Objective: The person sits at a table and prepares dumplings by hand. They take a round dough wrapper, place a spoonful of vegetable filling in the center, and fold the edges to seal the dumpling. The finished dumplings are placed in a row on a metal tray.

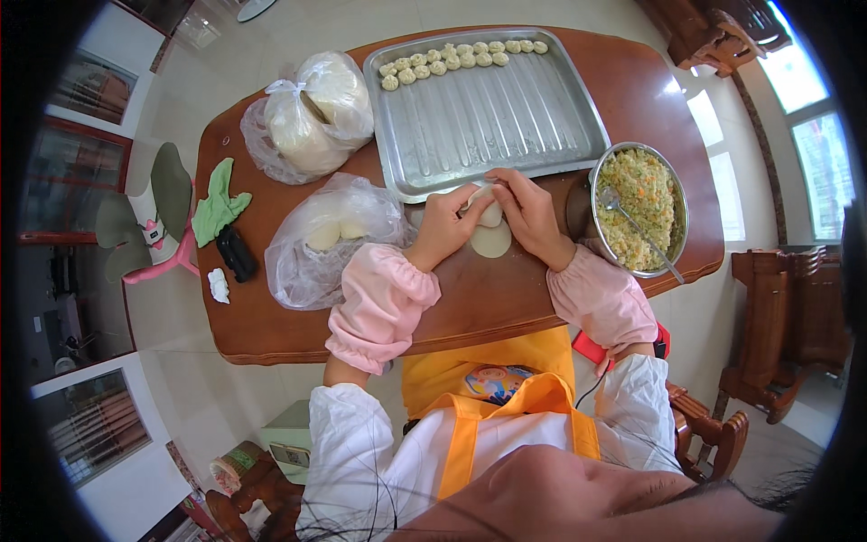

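Both hands meet over the table, just in front of the metal tray (474, 135). Between the fingers of my left hand (441, 225) and my right hand (532, 213) is a thin, pale dough wrapper (490, 217), partly hidden by them. Just below it, a round dough wrapper (492, 242) lies flat on the wood. Small pleated buns (467, 61) stand in two rows along the tray's far side. To the right of my right hand, a steel bowl (683, 203) holds chopped vegetable filling (633, 190) with a metal spoon (640, 227) resting in it.
An open plastic bag (291, 264) with dough pieces (333, 234) lies left of my left hand. Behind it sits a tied bag of dough (311, 129). A green cloth (220, 203), a black object (236, 254) and crumpled tissue (218, 286) lie near the table's left edge. A fan (156, 220) stands beyond.
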The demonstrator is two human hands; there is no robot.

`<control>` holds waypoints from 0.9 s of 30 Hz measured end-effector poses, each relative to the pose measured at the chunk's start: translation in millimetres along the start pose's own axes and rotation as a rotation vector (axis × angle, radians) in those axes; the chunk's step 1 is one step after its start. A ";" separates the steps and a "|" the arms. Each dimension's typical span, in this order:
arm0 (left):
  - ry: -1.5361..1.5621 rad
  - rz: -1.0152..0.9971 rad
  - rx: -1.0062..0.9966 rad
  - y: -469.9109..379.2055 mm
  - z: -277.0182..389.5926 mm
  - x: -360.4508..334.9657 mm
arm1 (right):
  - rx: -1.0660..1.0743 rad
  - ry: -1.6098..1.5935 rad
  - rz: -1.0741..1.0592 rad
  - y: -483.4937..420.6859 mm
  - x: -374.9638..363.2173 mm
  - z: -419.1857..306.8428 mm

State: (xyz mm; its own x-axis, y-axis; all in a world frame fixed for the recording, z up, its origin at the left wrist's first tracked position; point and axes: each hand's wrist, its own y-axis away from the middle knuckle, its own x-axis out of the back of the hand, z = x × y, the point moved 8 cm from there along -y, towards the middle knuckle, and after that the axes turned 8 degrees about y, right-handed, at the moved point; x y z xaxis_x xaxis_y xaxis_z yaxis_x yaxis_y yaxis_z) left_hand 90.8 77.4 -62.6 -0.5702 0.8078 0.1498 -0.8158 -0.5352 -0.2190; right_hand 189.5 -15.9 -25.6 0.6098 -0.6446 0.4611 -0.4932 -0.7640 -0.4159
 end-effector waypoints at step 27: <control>0.005 -0.012 -0.047 -0.5 6.1 -1.2 | 0.122 0.059 -0.024 2.0 0.9 -4.6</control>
State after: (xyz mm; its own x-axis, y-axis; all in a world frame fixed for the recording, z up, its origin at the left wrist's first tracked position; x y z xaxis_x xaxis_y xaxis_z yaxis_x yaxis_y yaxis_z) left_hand 91.4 75.1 -56.8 -0.5598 0.8153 0.1484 -0.8171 -0.5133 -0.2623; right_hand 186.2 -18.2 -22.5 0.5811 -0.6291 0.5163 -0.3976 -0.7730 -0.4943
